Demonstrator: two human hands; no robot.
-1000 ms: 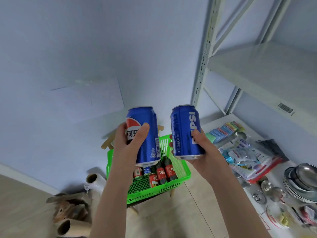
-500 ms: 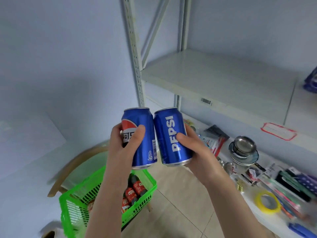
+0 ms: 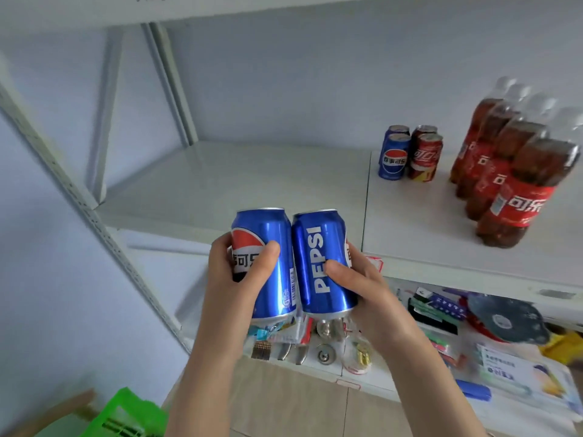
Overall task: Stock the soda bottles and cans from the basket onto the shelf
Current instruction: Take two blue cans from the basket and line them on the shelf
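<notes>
left hand (image 3: 235, 285) grasps logo can (image 3: 268, 263) | right hand (image 3: 362, 288) grasps PEPSI can (image 3: 321, 263) — cans touching, upright, before shelf (image 3: 252, 178) | stocked cans (image 3: 410, 156), bottles (image 3: 511, 171) on shelf — right end

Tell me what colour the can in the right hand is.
The can is blue with white letters, head view.

light: bright, even | shadows: faint | blur: red-labelled clear plastic cola bottles (image 3: 517, 203), right edge of white metal shelf (image 3: 252, 178) | distortion: wide-angle
</notes>
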